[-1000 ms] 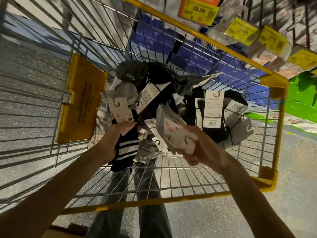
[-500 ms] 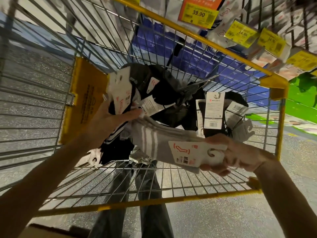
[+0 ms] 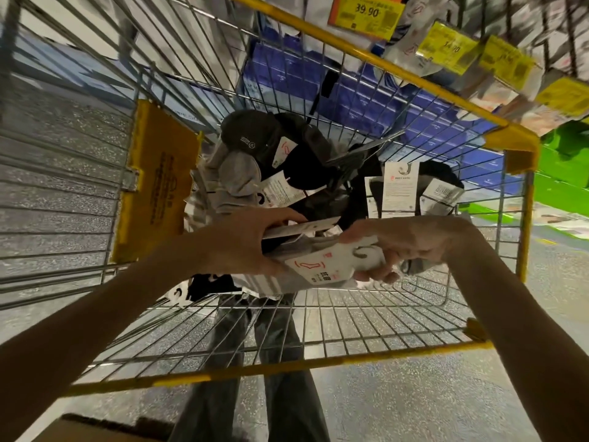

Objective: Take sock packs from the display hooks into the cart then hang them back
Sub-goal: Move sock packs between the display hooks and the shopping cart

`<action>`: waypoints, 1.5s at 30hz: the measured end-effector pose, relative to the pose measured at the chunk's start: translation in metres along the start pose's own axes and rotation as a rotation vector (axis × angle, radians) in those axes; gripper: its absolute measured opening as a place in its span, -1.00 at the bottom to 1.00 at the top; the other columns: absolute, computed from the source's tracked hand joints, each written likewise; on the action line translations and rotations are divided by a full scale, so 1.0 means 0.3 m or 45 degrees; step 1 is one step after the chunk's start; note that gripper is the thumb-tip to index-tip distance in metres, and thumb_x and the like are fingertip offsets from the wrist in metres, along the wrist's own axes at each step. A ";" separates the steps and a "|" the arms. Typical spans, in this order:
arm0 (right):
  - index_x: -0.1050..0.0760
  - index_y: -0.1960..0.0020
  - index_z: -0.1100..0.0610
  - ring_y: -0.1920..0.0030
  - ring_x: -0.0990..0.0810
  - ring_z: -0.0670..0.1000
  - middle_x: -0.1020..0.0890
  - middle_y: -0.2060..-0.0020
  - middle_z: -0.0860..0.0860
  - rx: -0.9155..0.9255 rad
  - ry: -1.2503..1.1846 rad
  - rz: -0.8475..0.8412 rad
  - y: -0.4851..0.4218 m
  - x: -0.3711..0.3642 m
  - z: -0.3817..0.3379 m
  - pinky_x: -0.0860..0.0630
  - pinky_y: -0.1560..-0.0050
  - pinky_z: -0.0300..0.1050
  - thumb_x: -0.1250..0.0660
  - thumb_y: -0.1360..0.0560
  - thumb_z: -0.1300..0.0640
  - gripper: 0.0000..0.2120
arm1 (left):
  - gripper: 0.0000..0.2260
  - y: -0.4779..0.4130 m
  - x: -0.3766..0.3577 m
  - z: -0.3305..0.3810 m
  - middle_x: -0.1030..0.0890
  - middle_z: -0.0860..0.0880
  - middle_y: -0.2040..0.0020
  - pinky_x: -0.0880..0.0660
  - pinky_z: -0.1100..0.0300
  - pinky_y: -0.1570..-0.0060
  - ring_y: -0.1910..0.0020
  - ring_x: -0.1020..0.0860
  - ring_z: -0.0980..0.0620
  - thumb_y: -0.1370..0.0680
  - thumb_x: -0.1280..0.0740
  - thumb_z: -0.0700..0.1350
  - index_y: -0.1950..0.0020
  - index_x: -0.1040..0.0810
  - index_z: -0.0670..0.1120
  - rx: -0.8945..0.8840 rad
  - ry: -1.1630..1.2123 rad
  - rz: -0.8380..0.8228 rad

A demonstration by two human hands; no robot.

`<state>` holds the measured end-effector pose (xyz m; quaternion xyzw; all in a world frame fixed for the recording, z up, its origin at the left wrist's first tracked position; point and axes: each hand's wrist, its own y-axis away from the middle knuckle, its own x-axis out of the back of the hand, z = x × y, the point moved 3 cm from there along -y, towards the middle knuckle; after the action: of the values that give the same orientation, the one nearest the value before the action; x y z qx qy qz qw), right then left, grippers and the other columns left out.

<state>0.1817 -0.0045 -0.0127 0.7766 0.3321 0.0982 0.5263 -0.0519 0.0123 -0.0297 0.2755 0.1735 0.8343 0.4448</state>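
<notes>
A silver wire shopping cart (image 3: 287, 366) with a yellow plastic rim stands on the speckled grey floor (image 3: 398, 406), and on its mesh bottom lies a loose heap of black and grey sock packs (image 3: 242, 177) with white card headers.

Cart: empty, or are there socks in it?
Not empty: sock packs lie piled inside the cart, on its wire floor.
</notes>
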 end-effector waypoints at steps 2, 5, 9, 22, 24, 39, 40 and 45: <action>-0.58 -0.11 0.16 0.42 -0.50 0.01 -0.61 0.31 0.10 0.041 0.203 -0.064 0.002 -0.018 -0.033 -0.45 0.40 -0.19 -0.17 -0.63 -0.02 -0.69 | -0.37 0.005 -0.007 -0.014 -0.58 0.19 -0.17 -0.55 0.01 -0.17 -0.17 -0.54 0.18 -0.35 -0.57 -0.06 -0.36 -0.43 0.22 -0.010 0.017 0.054; -0.59 -0.13 0.15 0.37 -0.51 0.07 -0.62 0.27 0.15 0.080 0.277 -0.053 0.010 -0.030 -0.079 -0.44 0.40 -0.18 -0.26 -0.57 -0.10 -0.66 | -0.36 0.024 -0.003 -0.021 -0.57 0.20 -0.18 -0.58 0.02 -0.12 -0.15 -0.55 0.19 -0.36 -0.53 -0.15 -0.35 -0.42 0.26 -0.009 0.023 0.137; -0.57 -0.13 0.13 0.26 -0.56 0.08 -0.64 0.22 0.11 0.159 0.361 0.020 0.058 -0.047 -0.131 -0.44 0.29 -0.15 -0.24 -0.47 -0.26 -0.50 | -0.38 0.062 0.022 0.018 -0.57 0.18 -0.14 -0.58 0.08 -0.13 -0.08 -0.56 0.21 -0.38 -0.54 -0.18 -0.36 -0.47 0.20 -0.060 0.030 0.317; -0.56 -0.16 0.09 -0.03 -0.66 -0.08 -0.70 -0.03 -0.08 0.927 -0.172 0.581 0.355 -0.117 -0.415 -0.58 0.01 -0.22 -0.40 -0.47 0.31 -0.71 | -0.48 0.253 0.270 0.357 -0.69 -0.01 -0.14 -0.61 0.09 -0.08 -0.14 -0.65 0.00 -0.35 -0.47 -0.30 -0.30 -0.54 -0.09 -0.080 1.018 0.598; -0.44 -0.32 0.21 -0.09 -0.64 -0.05 -0.67 -0.10 -0.02 1.011 -0.253 0.553 0.410 -0.184 -0.465 -0.58 -0.07 -0.19 -0.36 -0.48 0.41 -0.56 | -0.56 0.275 0.330 0.469 -0.71 -0.04 -0.08 -0.65 0.11 0.04 -0.06 -0.68 -0.05 -0.35 -0.43 -0.30 -0.22 -0.59 -0.10 -0.124 1.149 0.605; -0.68 -0.04 0.16 0.25 -0.66 0.11 -0.66 0.14 0.16 1.338 -0.949 0.428 1.182 -0.262 -0.753 -0.59 0.20 -0.05 -0.68 -0.11 0.03 -0.46 | -0.72 0.607 0.674 1.205 -0.65 -0.08 0.21 -0.55 0.14 0.27 0.35 -0.62 -0.03 -0.41 -0.46 0.07 0.05 -0.68 -0.12 -0.258 1.466 0.448; -0.66 -0.06 0.19 0.23 -0.66 0.13 -0.65 0.11 0.18 1.351 -0.956 0.385 1.201 -0.283 -0.763 -0.61 0.18 -0.03 -0.71 0.00 0.06 -0.35 | -0.76 0.626 0.667 1.252 -0.68 -0.03 0.25 -0.57 0.20 0.34 0.37 -0.64 0.01 -0.47 -0.41 0.07 0.06 -0.68 -0.09 -0.285 1.459 0.437; -0.61 -0.19 0.17 0.08 -0.69 0.15 -0.68 -0.02 0.18 1.391 -0.947 0.386 1.271 -0.401 -0.819 -0.61 0.12 -0.01 -0.41 -0.44 0.14 -0.67 | -0.53 0.707 0.587 1.408 -0.68 -0.11 -0.14 -0.51 -0.02 -0.22 -0.14 -0.64 -0.12 -0.41 -0.48 0.03 -0.29 -0.59 -0.10 -0.340 1.353 0.329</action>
<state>0.1242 0.0198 0.4523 0.9512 0.0183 -0.2846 0.1180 -0.0093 0.0632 0.4701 -0.2225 0.2313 0.9209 0.2213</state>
